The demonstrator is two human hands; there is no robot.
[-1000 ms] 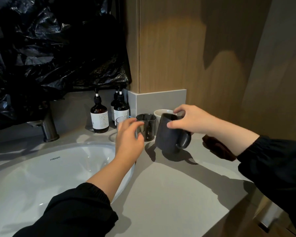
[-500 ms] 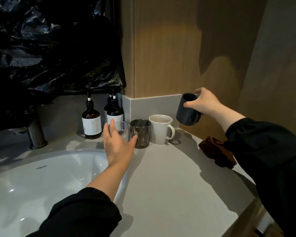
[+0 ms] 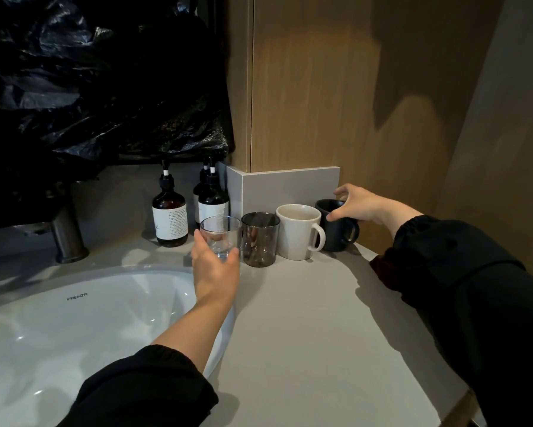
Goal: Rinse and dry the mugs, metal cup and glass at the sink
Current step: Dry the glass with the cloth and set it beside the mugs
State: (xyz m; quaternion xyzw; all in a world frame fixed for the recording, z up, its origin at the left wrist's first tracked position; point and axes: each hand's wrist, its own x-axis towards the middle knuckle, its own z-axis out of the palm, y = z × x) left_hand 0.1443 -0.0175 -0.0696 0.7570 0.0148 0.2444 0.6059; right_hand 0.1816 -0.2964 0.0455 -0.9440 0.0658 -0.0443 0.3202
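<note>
Head: dark mug (image 3: 334, 238) at backsplash (image 3: 289, 188) end

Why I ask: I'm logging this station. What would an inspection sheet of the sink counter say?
Surface: grey counter, white basin set in it.
Job's things: clear glass, metal cup, white mug and dark mug stand in a row at the backsplash.
Clutter: three pump bottles; dark red cloth, partly hidden by the right sleeve.
Hands: left hand wraps the clear glass; right hand holds the dark mug at its rim.
Cables: nothing seen.
Surroundings: faucet, black plastic sheeting, wood-panel wall.
</note>
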